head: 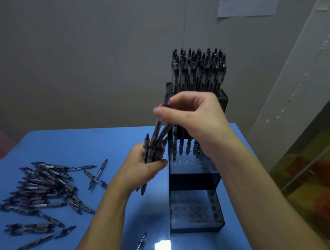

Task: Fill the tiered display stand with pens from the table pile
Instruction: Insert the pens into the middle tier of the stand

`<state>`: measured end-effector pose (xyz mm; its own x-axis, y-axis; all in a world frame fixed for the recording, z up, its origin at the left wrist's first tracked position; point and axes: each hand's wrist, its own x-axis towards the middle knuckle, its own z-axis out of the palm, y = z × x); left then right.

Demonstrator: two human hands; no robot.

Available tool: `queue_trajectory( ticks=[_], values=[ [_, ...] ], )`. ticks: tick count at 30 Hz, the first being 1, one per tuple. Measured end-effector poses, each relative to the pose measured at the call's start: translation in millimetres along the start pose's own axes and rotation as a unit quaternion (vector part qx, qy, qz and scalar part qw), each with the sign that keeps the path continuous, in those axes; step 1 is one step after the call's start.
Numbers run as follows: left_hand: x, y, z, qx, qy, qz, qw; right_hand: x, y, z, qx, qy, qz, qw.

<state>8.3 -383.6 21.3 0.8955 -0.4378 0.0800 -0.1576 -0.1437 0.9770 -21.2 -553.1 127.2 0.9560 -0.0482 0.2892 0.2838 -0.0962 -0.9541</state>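
One stray pen (pixel 140 244) lies nearest of all, at the near edge of the blue table (pixel 111 138), its lower end cut off by the frame beside a bright glare patch. Left of it, the pile of pens (pixel 40 190) sprawls loosely across the table, well apart from the stand, with a few outliers scattered toward the middle.

Right of centre stands the tiered display stand (pixel 195 210). Its nearest, lowest tier (pixel 190 205) looks bare; the holes there are hard to make out through the sheen. The middle tier (pixel 190 161) holds a short row of pens along its far side, so filling seems to run from back to front.

Just left of that tier, the left hand (pixel 145 169) grips a bundle of pens (pixel 152 150) upright, probably as a ready supply close to the holes. Above it, the right hand (pixel 188 114) pinches a single pen (pixel 161 121) between thumb and fingers, tilted, its lower end among the bundle; whether it is fully free of the bundle I cannot tell, as motion blur smears it.

Farthest, the top tier (pixel 198 70) is packed with upright pens, its base hidden behind the right hand.
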Motion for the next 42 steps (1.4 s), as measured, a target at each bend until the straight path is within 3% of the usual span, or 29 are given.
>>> queue_trajectory(
  ticks=[7,11,14,21,42],
  values=[
    [-0.4,-8.4,-8.1,-0.068,0.02,-0.008,0.997,-0.3,-20.6,-24.4,0.117,0.124,-0.083,0.982],
    [2.5,-13.7,-14.6,-0.074,0.054,-0.014,0.996,-4.1,-21.0,-34.6,0.058,0.188,-0.093,0.976],
    [5.1,-15.7,-16.8,-0.08,0.07,-0.016,0.994,-8.7,-10.5,-38.1,-0.053,0.216,-0.073,0.972],
    [8.9,-17.0,-14.9,-0.076,0.086,-0.009,0.993,-11.8,22.2,-24.4,-0.222,0.231,0.006,0.947],
    [12.2,-19.4,-11.9,-0.077,0.099,-0.006,0.992,-8.6,56.4,-3.5,-0.376,0.198,0.076,0.902]
  ],
)
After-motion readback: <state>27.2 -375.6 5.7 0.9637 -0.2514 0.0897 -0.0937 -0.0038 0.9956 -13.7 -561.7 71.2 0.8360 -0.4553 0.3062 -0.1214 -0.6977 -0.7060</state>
